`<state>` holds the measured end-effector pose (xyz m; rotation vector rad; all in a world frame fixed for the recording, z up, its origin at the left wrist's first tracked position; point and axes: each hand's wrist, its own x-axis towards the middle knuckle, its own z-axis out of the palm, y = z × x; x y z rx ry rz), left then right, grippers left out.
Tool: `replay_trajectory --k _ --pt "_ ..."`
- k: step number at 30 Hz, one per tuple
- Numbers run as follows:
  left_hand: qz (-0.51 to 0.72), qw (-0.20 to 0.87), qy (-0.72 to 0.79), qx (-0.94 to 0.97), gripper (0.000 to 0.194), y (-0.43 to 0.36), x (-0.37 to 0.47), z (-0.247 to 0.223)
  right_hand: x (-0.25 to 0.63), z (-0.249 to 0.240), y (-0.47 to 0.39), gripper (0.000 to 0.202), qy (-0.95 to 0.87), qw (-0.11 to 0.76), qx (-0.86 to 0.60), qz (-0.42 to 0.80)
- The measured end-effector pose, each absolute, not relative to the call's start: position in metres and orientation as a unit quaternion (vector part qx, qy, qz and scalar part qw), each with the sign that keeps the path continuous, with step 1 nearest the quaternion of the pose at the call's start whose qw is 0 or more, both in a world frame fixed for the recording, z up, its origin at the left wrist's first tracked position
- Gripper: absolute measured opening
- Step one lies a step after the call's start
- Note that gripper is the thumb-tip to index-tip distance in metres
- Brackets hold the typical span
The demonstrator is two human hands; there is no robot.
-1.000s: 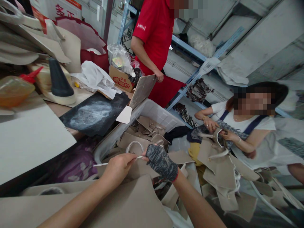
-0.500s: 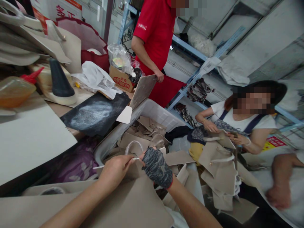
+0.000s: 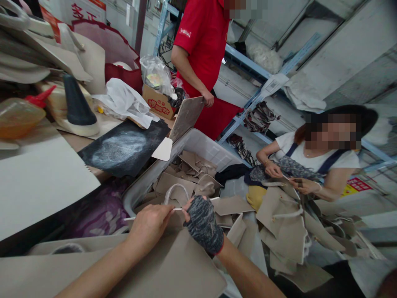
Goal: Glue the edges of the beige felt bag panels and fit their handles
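Note:
My bare left hand (image 3: 151, 225) is closed on the edge of a beige panel, seen nearly edge-on as a thin white strip (image 3: 177, 209) between my hands. Closed on the strip's other end is my right hand (image 3: 203, 223), in a dark grey fingerless glove with a red cuff. A pale looped handle (image 3: 176, 191) rises just behind my fingers. Below my wrists lies a large beige panel (image 3: 173, 265). Beyond my hands, a grey-white plastic crate (image 3: 201, 142) holds many beige pieces.
At left, a table bears a white sheet (image 3: 40, 178), a black powdery sheet (image 3: 124, 147), a squeeze bottle (image 3: 20, 116) and a black cone-shaped tool (image 3: 77, 101). A person in red holds a board (image 3: 187, 118). At right, a seated person handles beige pieces (image 3: 283, 211).
My hands have shifted only slightly, still holding the strip. The seated person's hands have moved a little. A third person's arm at the far right has mostly left the view.

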<state>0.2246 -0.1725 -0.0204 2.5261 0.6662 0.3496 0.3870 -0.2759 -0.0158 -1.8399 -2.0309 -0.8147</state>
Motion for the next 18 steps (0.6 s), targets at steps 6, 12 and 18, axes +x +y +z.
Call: replay_trajectory --k 6,12,18 --pt "0.24 0.193 0.162 0.938 0.027 -0.176 0.223 -0.032 0.38 -0.016 -0.278 0.03 -0.715 0.141 -0.64 -0.245" --pt "0.372 0.149 0.097 0.911 0.03 -0.176 0.222 -0.036 0.381 -0.009 -0.28 0.035 -0.712 0.124 -0.639 -0.264" --pt "0.386 0.133 0.098 0.908 0.029 -0.169 0.217 -0.036 0.446 0.007 -0.3 0.032 -0.679 0.161 -0.668 -0.261"
